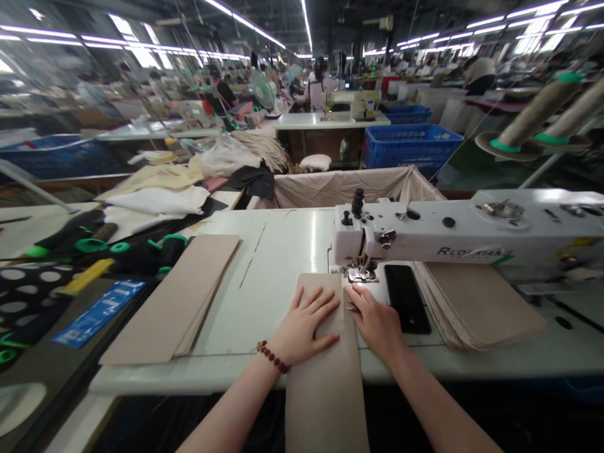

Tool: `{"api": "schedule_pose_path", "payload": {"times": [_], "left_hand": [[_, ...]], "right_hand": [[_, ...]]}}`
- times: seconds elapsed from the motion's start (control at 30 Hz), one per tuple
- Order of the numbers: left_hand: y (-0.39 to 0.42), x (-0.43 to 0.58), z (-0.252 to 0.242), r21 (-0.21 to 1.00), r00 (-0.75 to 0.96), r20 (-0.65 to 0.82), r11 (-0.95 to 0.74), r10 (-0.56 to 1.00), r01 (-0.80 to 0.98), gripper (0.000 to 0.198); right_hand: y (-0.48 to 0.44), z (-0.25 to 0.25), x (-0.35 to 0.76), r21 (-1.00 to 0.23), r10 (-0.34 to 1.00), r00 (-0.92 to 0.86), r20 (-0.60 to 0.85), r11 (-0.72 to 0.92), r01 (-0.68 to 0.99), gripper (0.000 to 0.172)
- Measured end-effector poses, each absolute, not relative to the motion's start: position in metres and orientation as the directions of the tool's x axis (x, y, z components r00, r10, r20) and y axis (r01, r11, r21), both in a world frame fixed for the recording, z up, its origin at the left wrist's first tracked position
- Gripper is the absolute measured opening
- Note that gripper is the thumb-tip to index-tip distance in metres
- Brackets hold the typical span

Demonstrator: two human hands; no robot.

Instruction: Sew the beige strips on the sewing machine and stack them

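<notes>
A long beige fabric piece (pixel 325 390) runs from the sewing machine's (pixel 361 242) presser foot over the table's front edge. My left hand (pixel 306 327) lies on it with fingers spread, a beaded bracelet at the wrist. Along the right edge of the fabric, just in front of the presser foot, my right hand (pixel 377 318) is closed, thumb and fingers together near a small dark metal tool that is partly hidden. Its grip is on that tool, which sticks out between the fingers.
Beige panels (pixel 174 296) lie stacked at the left, and another stack (pixel 481 302) lies at the right. A black phone (pixel 406 299) is beside my right hand. Thread spools (pixel 172 251) stand at the left. Behind the table is a cloth-lined bin (pixel 340 185).
</notes>
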State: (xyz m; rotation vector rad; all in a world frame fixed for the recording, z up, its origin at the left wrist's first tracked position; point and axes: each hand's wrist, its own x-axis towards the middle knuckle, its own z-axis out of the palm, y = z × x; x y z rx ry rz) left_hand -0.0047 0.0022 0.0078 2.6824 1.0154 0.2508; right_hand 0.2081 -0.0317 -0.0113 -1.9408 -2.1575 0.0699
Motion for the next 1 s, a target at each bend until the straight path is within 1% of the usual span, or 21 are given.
{"api": "schedule_pose_path", "payload": {"times": [0.33,0.6,0.83,1.0], "left_hand": [[0.0005,-0.0036,0.0098,0.325,0.721,0.047,-0.693,0.692,0.644,0.070],[0.0020,-0.0037,0.0109,0.368,0.707,0.044,-0.669,0.706,0.646,0.064],[0.0032,-0.0045,0.0102,0.390,0.676,0.062,-0.641,0.734,0.660,0.054],[0.0032,-0.0049,0.0076,0.401,0.666,0.067,-0.631,0.743,0.664,0.052]], "right_hand": [[-0.0304,-0.0100,0.2083,-0.179,0.988,-0.093,0.126,0.115,0.977,0.052],[-0.0304,-0.0088,0.2070,-0.183,0.991,-0.080,0.105,0.098,0.978,0.054],[-0.0301,-0.0078,0.2079,-0.196,0.992,-0.080,0.101,0.098,0.976,0.053],[-0.0297,-0.0090,0.2082,-0.178,0.992,-0.082,0.096,0.098,0.979,0.054]]}}
